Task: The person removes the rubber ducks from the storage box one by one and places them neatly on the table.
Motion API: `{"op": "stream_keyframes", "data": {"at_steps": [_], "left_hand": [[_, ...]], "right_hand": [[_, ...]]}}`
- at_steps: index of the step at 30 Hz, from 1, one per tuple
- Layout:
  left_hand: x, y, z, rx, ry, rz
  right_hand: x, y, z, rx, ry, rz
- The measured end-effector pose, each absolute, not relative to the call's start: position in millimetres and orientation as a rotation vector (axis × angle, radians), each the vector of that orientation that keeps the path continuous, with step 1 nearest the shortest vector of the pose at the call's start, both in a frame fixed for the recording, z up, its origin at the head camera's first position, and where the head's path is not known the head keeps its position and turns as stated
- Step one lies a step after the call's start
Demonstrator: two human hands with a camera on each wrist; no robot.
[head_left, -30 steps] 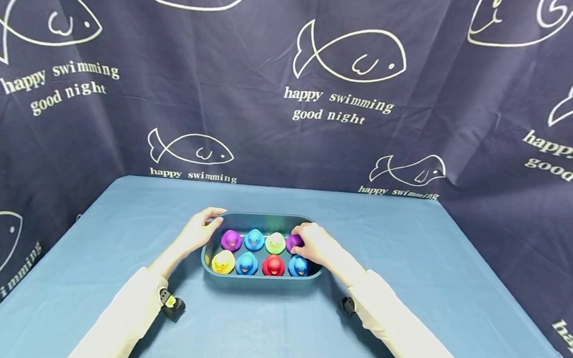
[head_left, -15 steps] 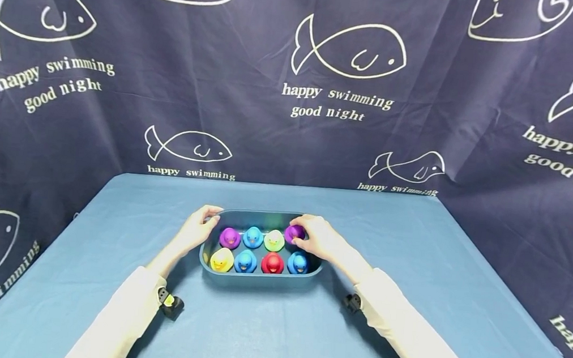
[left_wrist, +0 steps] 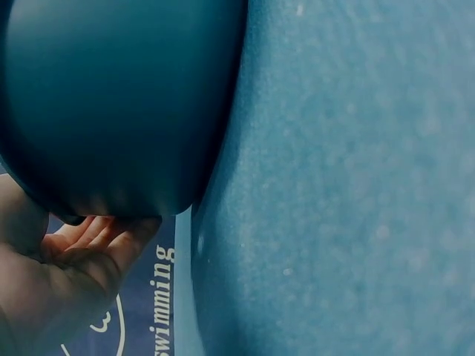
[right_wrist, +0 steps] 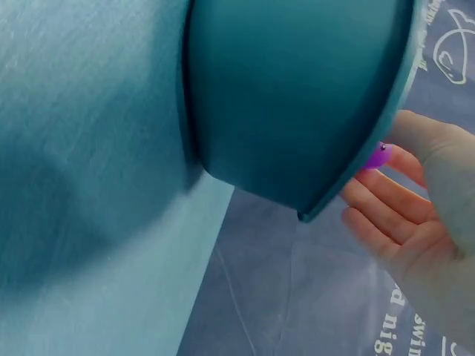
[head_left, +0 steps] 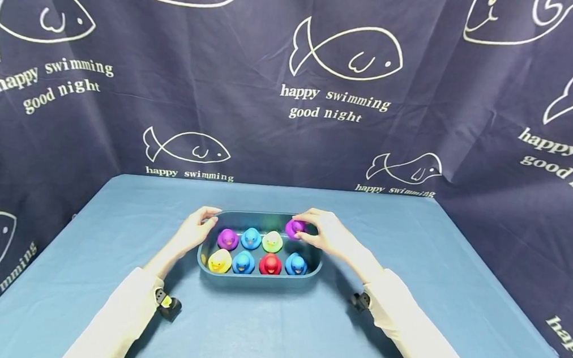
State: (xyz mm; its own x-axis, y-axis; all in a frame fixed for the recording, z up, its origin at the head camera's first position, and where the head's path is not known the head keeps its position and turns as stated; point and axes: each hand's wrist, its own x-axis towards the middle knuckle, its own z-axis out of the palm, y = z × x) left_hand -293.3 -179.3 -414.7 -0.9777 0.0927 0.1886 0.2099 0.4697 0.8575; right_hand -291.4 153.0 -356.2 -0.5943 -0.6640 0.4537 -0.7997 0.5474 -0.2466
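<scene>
A blue-green oblong tub [head_left: 257, 281] stands on the table, with rubber ducks in two rows inside. My left hand [head_left: 194, 230] grips the tub's left end; in the left wrist view its fingers [left_wrist: 122, 241] lie against the outer wall and the thumb is at the rim. At the back right of the tub, my right hand [head_left: 330, 234] pinches a purple rubber duck [head_left: 294, 229] between thumb and fingers, raised near rim height. Most of that duck [right_wrist: 378, 156] is hidden behind the tub wall in the right wrist view.
Inside the tub sit another purple duck [head_left: 228, 239], a pale green duck [head_left: 272, 242], a yellow duck [head_left: 220, 261], a red duck [head_left: 270, 264] and several blue ducks [head_left: 244, 262]. Blue cloth covers the table [head_left: 262, 336]. Dark printed curtains [head_left: 259, 142] hang around it.
My right hand has lifted the purple duck up from the back row, rising and drawing slightly right. The left hand stays at the tub's end. The head view has shifted a little.
</scene>
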Motion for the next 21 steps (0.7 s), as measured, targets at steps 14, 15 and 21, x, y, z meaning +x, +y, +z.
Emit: {"op": "stream_keyframes", "data": {"at_steps": [14, 15, 21], "left_hand": [[-291.6, -177.9, -417.2, -0.249, -2.594, -1.527], [-291.7, -177.9, -417.1, -0.245, -2.592, -1.533], [-294.4, -179.2, -416.2, -0.250, -2.588, -1.544]], "right_hand": [[-290.4, 177.2, -352.5, 1.132, -2.434, 0.730], [-291.2, 179.1, -353.2, 1.128, -2.427, 0.725], [-294.0, 188.7, -354.0, 1.107, -2.430, 0.728]]}}
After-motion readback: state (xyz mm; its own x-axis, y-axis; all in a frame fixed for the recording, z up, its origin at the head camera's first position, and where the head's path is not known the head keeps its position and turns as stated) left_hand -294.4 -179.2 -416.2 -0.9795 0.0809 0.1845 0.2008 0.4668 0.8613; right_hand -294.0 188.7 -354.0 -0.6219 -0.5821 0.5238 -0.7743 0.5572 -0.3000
